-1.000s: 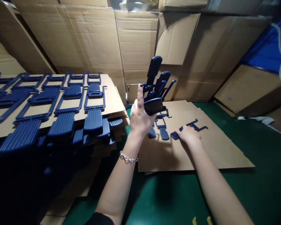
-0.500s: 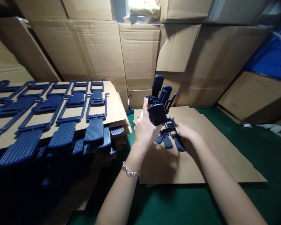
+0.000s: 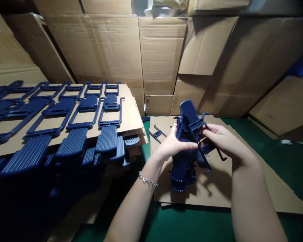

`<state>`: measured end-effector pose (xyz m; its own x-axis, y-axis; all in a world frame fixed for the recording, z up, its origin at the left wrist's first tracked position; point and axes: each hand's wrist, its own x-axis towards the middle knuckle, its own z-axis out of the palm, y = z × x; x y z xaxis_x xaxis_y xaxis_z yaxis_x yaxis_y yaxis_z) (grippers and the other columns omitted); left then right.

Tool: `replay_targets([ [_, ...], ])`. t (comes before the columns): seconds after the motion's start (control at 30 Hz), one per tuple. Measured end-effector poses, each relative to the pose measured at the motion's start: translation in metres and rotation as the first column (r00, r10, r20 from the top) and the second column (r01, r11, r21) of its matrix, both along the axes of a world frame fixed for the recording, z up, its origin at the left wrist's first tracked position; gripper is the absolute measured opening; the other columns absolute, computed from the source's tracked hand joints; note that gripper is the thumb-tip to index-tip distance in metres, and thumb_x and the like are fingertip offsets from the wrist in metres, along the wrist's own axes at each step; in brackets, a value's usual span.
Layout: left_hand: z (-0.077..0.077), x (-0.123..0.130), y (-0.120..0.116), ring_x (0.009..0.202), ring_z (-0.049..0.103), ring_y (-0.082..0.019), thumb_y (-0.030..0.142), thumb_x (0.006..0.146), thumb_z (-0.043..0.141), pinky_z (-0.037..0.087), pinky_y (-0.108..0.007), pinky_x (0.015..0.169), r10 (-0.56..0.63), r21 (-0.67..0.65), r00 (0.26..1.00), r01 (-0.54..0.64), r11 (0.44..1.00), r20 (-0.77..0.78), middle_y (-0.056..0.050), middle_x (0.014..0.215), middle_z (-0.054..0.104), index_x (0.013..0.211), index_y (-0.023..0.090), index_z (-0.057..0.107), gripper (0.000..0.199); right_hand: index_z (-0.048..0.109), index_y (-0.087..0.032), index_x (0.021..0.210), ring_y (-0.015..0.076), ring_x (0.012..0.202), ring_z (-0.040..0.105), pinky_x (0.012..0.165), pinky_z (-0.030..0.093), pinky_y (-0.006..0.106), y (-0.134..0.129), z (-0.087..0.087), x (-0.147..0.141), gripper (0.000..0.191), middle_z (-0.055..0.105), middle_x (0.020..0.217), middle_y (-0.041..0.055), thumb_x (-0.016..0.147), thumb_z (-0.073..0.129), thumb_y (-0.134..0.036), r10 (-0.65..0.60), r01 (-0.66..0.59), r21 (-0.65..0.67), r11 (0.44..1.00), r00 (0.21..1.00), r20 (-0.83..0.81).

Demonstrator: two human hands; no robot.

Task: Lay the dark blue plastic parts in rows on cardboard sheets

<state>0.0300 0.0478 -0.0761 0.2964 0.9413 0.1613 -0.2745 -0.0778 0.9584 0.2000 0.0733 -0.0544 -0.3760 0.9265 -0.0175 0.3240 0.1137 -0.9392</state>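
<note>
My left hand, with a chain bracelet at the wrist, is wrapped round a bundle of dark blue plastic frame parts. Flat ribbed paddles hang from the bundle's lower end. On its right side my right hand pinches one blue plastic frame part by its edge, its fingertips close to the bundle. Both hands are above a cardboard sheet. A loose blue frame part lies on that sheet beyond my left hand.
At left, rows of similar blue frames lie on stacked cardboard sheets, their ribbed paddles overhanging the edge. Cardboard boxes form a wall behind. A green surface runs under the sheets, and another box stands at right.
The bundle has tipped over and come nearer, its paddles now hanging down. My right hand has risen from the parts on the sheet to the bundle. The view has shifted slightly.
</note>
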Motion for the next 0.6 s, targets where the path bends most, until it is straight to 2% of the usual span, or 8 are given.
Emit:
replay_targets([
  [0.1, -0.004, 0.009, -0.001, 0.109, 0.052, -0.021, 0.019, 0.063, 0.074, 0.040, -0.035, 0.094, -0.101, -0.020, 0.994, 0.102, 0.995, 0.049, -0.013, 0.121, 0.052, 0.128, 0.017, 0.035, 0.076, 0.050, -0.018, 0.091, 0.0127, 0.056, 0.055, 0.051, 0.045, 0.024, 0.004, 0.006, 0.011, 0.019, 0.058, 0.075, 0.0024, 0.074, 0.045, -0.025, -0.175, 0.184, 0.071, 0.980, 0.977, -0.119],
  [0.17, -0.005, 0.014, -0.002, 0.108, 0.053, -0.022, 0.019, 0.065, 0.072, 0.041, -0.036, 0.093, -0.126, -0.059, 0.991, 0.129, 0.990, 0.042, -0.013, 0.120, 0.053, 0.128, 0.016, 0.036, 0.073, 0.048, -0.019, 0.089, 0.0121, 0.056, 0.054, 0.053, 0.045, 0.025, 0.006, 0.009, 0.027, 0.023, 0.057, 0.078, 0.0018, 0.067, 0.043, -0.017, -0.303, 0.329, 0.116, 0.937, 0.933, -0.193],
  [0.27, -0.001, 0.012, -0.005, 0.110, 0.052, -0.024, 0.018, 0.062, 0.074, 0.041, -0.038, 0.094, -0.137, -0.034, 0.990, 0.138, 0.990, 0.034, -0.013, 0.122, 0.052, 0.129, 0.017, 0.036, 0.078, 0.047, -0.020, 0.081, 0.0135, 0.065, 0.054, 0.067, 0.046, 0.030, 0.010, 0.005, 0.064, 0.020, 0.056, 0.079, 0.0029, 0.062, 0.044, -0.014, -0.536, 0.592, 0.203, 0.780, 0.799, -0.271],
  [0.3, 0.002, 0.009, -0.007, 0.111, 0.051, -0.024, 0.017, 0.060, 0.075, 0.041, -0.038, 0.094, -0.151, -0.006, 0.988, 0.152, 0.988, 0.038, -0.013, 0.122, 0.052, 0.131, 0.019, 0.036, 0.080, 0.049, -0.020, 0.079, 0.0156, 0.071, 0.054, 0.072, 0.045, 0.032, 0.011, 0.002, 0.077, 0.017, 0.056, 0.080, 0.0042, 0.063, 0.045, -0.014, -0.595, 0.638, 0.256, 0.726, 0.770, -0.230],
  [0.37, 0.009, 0.001, -0.011, 0.111, 0.052, -0.024, 0.014, 0.060, 0.074, 0.041, -0.038, 0.094, -0.206, 0.054, 0.978, 0.203, 0.978, 0.041, -0.011, 0.122, 0.053, 0.135, 0.023, 0.032, 0.086, 0.053, -0.019, 0.074, 0.0219, 0.087, 0.052, 0.082, 0.040, 0.038, 0.014, -0.005, 0.098, 0.015, 0.057, 0.089, 0.0077, 0.063, 0.045, -0.013, -0.711, 0.650, 0.407, 0.642, 0.703, 0.000],
  [0.47, 0.021, -0.010, -0.017, 0.113, 0.050, -0.023, 0.011, 0.061, 0.073, 0.040, -0.035, 0.096, -0.236, 0.094, 0.972, 0.235, 0.968, 0.002, -0.009, 0.124, 0.052, 0.137, 0.025, 0.028, 0.090, 0.059, -0.018, 0.068, 0.0302, 0.108, 0.040, 0.096, 0.027, 0.048, 0.022, -0.019, 0.109, 0.010, 0.053, 0.109, 0.0074, 0.064, 0.050, -0.015, -0.823, 0.582, 0.584, 0.567, 0.426, 0.375],
  [0.53, 0.026, -0.013, -0.020, 0.114, 0.049, -0.024, 0.013, 0.062, 0.074, 0.040, -0.035, 0.096, -0.179, 0.100, 0.984, 0.180, 0.979, -0.013, -0.009, 0.124, 0.052, 0.134, 0.024, 0.032, 0.084, 0.061, -0.019, 0.069, 0.0302, 0.107, 0.039, 0.097, 0.025, 0.049, 0.031, -0.035, 0.106, 0.007, 0.054, 0.108, 0.0069, 0.065, 0.055, -0.020, -0.801, 0.526, 0.608, 0.595, 0.317, 0.509],
  [0.6, 0.029, -0.014, -0.021, 0.111, 0.052, -0.025, 0.018, 0.063, 0.074, 0.043, -0.036, 0.093, -0.060, 0.076, 0.998, 0.061, 0.995, -0.006, -0.010, 0.120, 0.054, 0.130, 0.022, 0.036, 0.077, 0.063, -0.019, 0.074, 0.0274, 0.103, 0.042, 0.093, 0.031, 0.045, 0.041, -0.057, 0.100, 0.010, 0.055, 0.101, 0.0078, 0.068, 0.055, -0.020, -0.701, 0.426, 0.560, 0.710, 0.364, 0.613],
])
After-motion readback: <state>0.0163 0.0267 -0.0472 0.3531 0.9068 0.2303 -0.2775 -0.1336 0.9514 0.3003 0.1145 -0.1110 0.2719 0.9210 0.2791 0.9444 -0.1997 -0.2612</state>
